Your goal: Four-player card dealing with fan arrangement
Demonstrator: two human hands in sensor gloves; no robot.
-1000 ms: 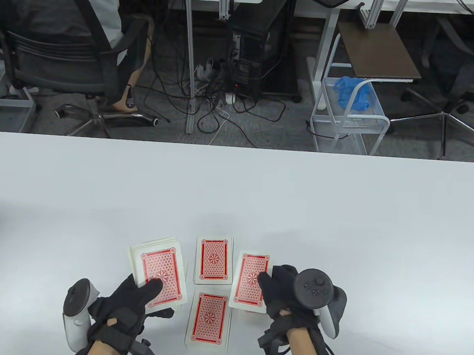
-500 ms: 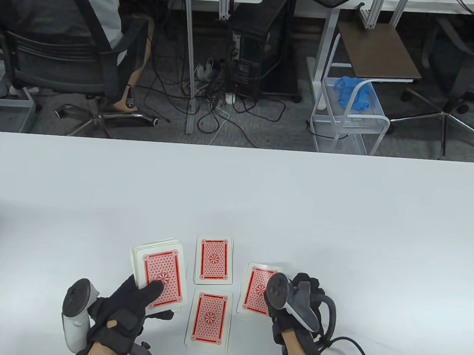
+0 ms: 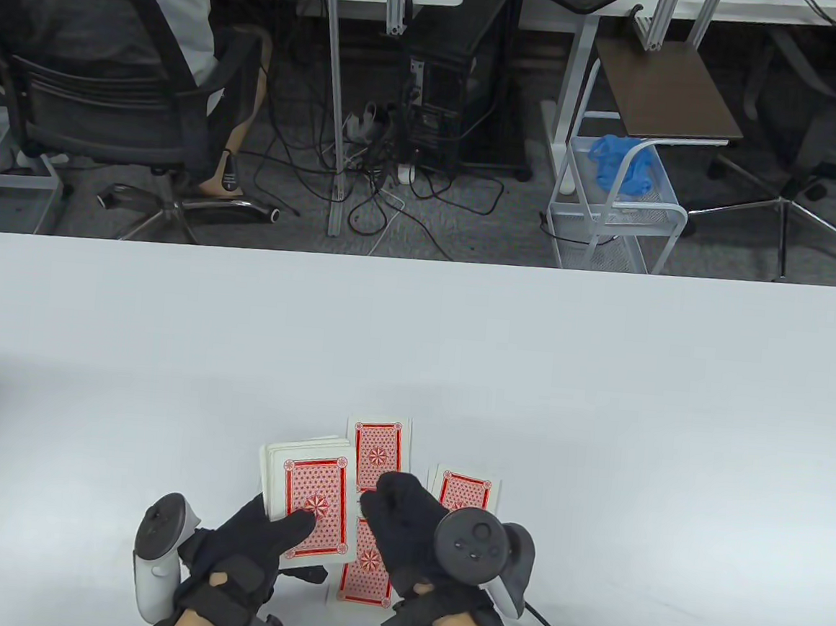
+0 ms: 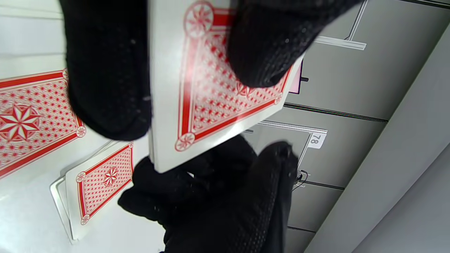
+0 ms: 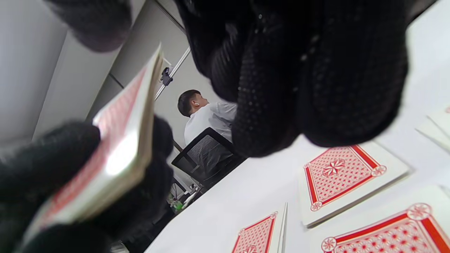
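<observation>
My left hand [image 3: 298,527] grips the red-backed deck [image 3: 313,496] above the table, thumb lying on the top card. The left wrist view shows that deck [image 4: 211,91] from close up, between thumb and fingers. My right hand [image 3: 380,501] hovers just right of the deck, fingers bent, fingertips at its right edge; no card shows in it. In the right wrist view the deck [image 5: 119,140] is edge-on, a gap apart from the bunched fingers [image 5: 309,88]. Three face-down piles lie on the table: a far pile [image 3: 378,449], a near pile [image 3: 367,565] partly under my right hand, and a right pile [image 3: 467,489].
The white table [image 3: 416,342] stretches wide beyond the cards. Past its far edge are a person on an office chair [image 3: 97,78], a white wire cart [image 3: 614,213], a computer tower and floor cables.
The right hand left the right pile and swung left to the deck's edge. The left hand carried the deck a little right, over the near pile's left side.
</observation>
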